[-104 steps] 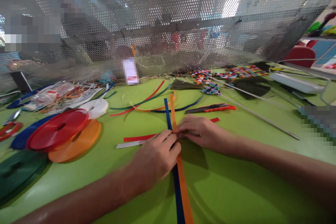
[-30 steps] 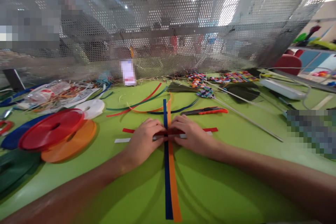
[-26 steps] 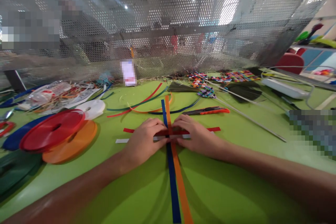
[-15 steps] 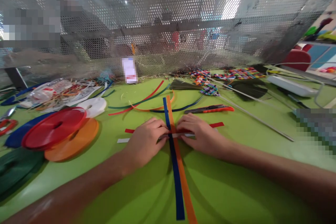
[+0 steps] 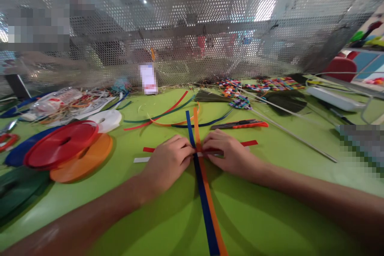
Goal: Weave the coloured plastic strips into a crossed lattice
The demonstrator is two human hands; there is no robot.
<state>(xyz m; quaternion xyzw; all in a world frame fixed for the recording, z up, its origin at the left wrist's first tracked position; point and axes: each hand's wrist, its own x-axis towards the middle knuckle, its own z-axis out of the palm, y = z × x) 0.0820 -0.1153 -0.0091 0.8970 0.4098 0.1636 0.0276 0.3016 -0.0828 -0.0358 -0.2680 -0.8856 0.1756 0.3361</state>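
A blue strip (image 5: 204, 196) and an orange strip (image 5: 210, 204) run lengthwise toward me. They cross a red strip (image 5: 249, 143) and a white strip (image 5: 141, 160) that lie crosswise. My left hand (image 5: 169, 162) is closed, its thumb and fingertips pinching the strips just left of the crossing. From the other side, my right hand (image 5: 229, 152) pinches the crosswise strips beside the orange one. Both hands hide much of the red and white strips. How the strips pass over and under between my fingertips is hard to make out.
Red (image 5: 61, 144), orange (image 5: 90, 160), white (image 5: 108, 121) and green (image 5: 21, 192) strip rolls lie left. A utility knife (image 5: 240, 124) and loose strips (image 5: 162, 117) lie beyond my hands. A thin rod (image 5: 294, 136) and woven pieces (image 5: 240, 102) are right, before a perforated metal screen (image 5: 186, 28).
The far ends of the blue and orange strips have spread apart, while their near lengths have drawn closer together. Both hands keep their pinch at the crossing, almost unmoved.
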